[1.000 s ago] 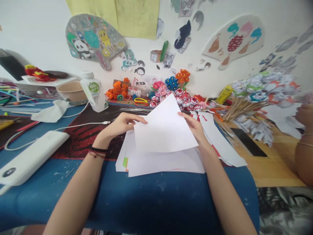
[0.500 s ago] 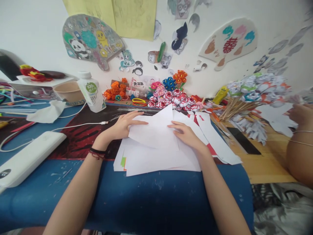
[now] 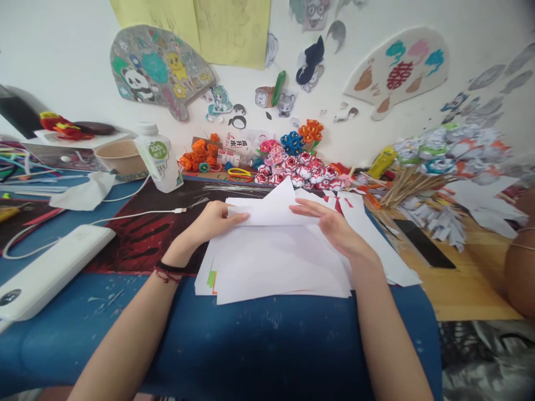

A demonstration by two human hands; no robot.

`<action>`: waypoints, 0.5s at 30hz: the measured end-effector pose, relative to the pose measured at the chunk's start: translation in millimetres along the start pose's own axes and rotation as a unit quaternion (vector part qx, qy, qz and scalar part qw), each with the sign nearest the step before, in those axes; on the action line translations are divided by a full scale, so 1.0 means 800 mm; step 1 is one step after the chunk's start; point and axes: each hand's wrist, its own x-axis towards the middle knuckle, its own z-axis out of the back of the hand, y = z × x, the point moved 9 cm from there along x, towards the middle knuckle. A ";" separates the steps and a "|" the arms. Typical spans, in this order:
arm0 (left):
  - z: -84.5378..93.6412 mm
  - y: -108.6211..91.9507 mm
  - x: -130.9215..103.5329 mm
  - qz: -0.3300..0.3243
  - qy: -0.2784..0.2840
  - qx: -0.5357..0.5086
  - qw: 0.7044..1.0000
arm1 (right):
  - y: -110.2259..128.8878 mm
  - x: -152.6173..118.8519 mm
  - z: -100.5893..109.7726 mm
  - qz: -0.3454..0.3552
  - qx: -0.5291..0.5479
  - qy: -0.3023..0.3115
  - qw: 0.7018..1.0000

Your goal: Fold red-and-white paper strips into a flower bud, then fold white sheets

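A folded sheet of white paper (image 3: pixel 273 214) lies over a stack of white sheets (image 3: pixel 276 264), its upper part rising to a point. My left hand (image 3: pixel 213 223) pinches the folded sheet's left end, thumb in front and the other fingers curled behind. At the sheet's right end is my right hand (image 3: pixel 330 223), fingers stretched out and together, touching the paper near its edge. A strip of green and orange shows at the stack's left edge.
A white power bank (image 3: pixel 56 270) with a cable and a bottle (image 3: pixel 159 159) stand left. Paper flowers (image 3: pixel 296 167) line the wall. Cut white paper (image 3: pixel 376 245) lies right of the stack. At the far right is another person's arm (image 3: pixel 520 267).
The loose sheet's lower part has been folded up into a straight edge. My left fingers have curled round its end, and my right hand has turned and moved slightly right.
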 end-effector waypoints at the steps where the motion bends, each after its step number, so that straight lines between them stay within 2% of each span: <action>1: 0.002 0.004 0.000 0.018 -0.020 -0.004 1.000 | 0.002 -0.001 0.003 -0.005 0.019 -0.004 1.000; 4: 0.000 0.018 0.003 0.061 -0.053 -0.031 0.996 | -0.011 0.002 0.018 -0.032 0.070 -0.059 0.995; 6: -0.006 0.028 0.006 0.080 -0.054 -0.059 0.994 | -0.032 0.009 0.028 -0.068 0.088 -0.098 0.989; 8: -0.009 0.033 0.012 0.085 -0.068 -0.039 0.993 | -0.059 0.018 0.035 -0.124 0.076 -0.118 0.982; 12: -0.001 0.024 0.035 0.063 -0.113 0.069 0.989 | -0.093 0.043 0.045 -0.219 0.056 -0.101 0.969; 15: 0.004 0.016 0.057 0.065 -0.101 0.132 0.984 | -0.102 0.060 0.048 -0.263 0.064 -0.064 0.961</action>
